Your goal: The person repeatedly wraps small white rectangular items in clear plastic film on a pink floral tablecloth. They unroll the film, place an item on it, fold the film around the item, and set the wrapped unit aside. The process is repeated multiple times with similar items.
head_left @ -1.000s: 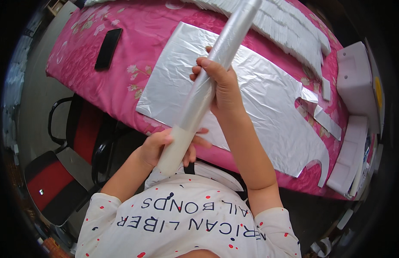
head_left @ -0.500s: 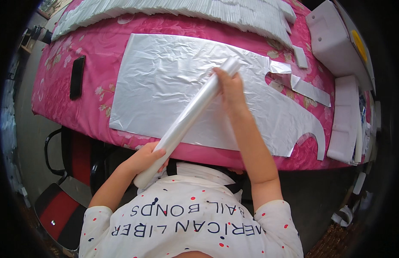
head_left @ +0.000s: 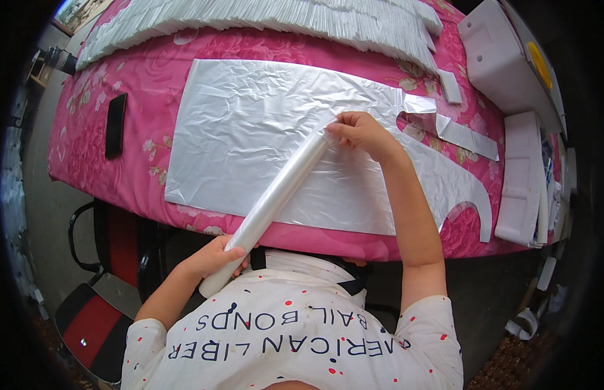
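A long roll of thin, glossy white plastic film (head_left: 276, 190) slants from my body up over the table. My left hand (head_left: 219, 256) is wrapped round its lower end, close to my shirt. At the upper end, my right hand (head_left: 359, 132) pinches the film between thumb and fingers. Beneath the roll a wrinkled plastic sheet (head_left: 230, 123) lies spread flat, with curved cut-outs and narrow strips at its right end, like a disposable apron. Part of it is hidden by the roll and my right forearm.
A pink flowered cloth (head_left: 84, 140) covers the table. Stacks of folded white plastic (head_left: 250, 23) line the far side, with a small folded piece (head_left: 450, 86) nearby. A black phone (head_left: 116, 125) lies left. White foam boxes (head_left: 518, 175) stand right. Red-black chairs (head_left: 97, 331) are at lower left.
My right hand has gone from being closed round the roll to pinching its upper end, with the elbow swung outward to the right. The upper end has dropped slightly toward me; my left hand keeps its hold.
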A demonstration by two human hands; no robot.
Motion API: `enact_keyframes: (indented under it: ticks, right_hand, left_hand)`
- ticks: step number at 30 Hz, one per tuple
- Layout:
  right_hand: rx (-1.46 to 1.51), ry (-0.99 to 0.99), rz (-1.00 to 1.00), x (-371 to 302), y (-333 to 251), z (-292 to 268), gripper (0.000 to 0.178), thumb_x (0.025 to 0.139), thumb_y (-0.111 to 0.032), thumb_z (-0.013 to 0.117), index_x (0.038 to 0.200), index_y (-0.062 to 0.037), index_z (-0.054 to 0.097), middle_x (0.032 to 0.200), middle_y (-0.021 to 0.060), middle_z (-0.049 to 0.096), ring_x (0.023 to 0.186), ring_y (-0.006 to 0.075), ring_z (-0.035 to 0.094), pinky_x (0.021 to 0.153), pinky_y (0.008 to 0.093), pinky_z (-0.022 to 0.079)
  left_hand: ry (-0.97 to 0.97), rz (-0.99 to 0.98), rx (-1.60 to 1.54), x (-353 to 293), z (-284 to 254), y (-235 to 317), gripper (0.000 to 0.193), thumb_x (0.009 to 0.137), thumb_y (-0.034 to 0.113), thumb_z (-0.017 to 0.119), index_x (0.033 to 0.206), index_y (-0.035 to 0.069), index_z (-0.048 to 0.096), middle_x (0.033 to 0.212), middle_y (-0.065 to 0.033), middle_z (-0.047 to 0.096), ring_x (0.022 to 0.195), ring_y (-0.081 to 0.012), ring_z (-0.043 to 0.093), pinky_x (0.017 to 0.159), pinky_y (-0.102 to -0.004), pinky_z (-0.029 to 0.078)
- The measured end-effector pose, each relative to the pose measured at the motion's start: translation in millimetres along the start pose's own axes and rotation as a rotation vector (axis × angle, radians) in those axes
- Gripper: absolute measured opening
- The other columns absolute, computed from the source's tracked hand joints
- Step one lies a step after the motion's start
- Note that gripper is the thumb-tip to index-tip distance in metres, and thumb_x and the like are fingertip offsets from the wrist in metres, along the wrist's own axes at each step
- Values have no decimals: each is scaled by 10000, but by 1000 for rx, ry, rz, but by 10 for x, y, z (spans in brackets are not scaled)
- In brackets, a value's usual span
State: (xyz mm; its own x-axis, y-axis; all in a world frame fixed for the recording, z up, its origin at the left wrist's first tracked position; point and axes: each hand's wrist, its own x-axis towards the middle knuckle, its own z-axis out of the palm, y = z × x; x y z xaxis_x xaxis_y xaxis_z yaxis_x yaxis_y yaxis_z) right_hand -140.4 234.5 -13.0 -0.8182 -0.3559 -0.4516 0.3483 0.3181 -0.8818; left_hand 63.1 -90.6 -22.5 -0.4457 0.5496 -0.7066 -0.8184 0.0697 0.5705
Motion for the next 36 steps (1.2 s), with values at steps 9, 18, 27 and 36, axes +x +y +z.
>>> enact_keyframes:
  ticks: [9, 18, 27, 36]
  right_hand:
    - [-428, 580, -191, 157, 340, -625, 260, 827, -239, 577, 868, 11, 635, 715, 123, 624, 638, 198, 582, 624, 327, 456]
    - [-587, 956, -359, -58, 433, -1423, 216, 823, -189, 573, 884, 10, 635, 799, 180, 639, 721, 300, 611, 669, 366, 459]
    - [-427, 624, -349, 307, 218, -551, 217, 818, -177, 590, 904, 17, 631, 810, 170, 637, 714, 282, 600, 670, 342, 457]
    - [-427, 440, -256, 381, 73, -545, 230, 815, -185, 609, 928, 13, 643, 753, 103, 652, 676, 182, 593, 661, 298, 458]
  left_hand:
    - [48, -110, 106, -188, -75, 28, 490, 786, 332, 649, 1132, 18, 502, 852, -80, 607, 684, -125, 565, 659, -262, 476]
    - [-274, -204, 441, -443, -406, 210, 463, 744, 247, 733, 1092, -7, 564, 989, -52, 620, 943, -133, 552, 855, -289, 429]
    - [239, 680, 1485, 532, 282, 1250, 430, 706, 319, 715, 1022, 57, 588, 995, -136, 599, 916, -331, 575, 807, -394, 463]
    - [-229, 1095, 1774, 975, 512, 802, 656, 862, 471, 445, 1239, -66, 425, 1330, -194, 402, 1248, -309, 373, 1052, -395, 275]
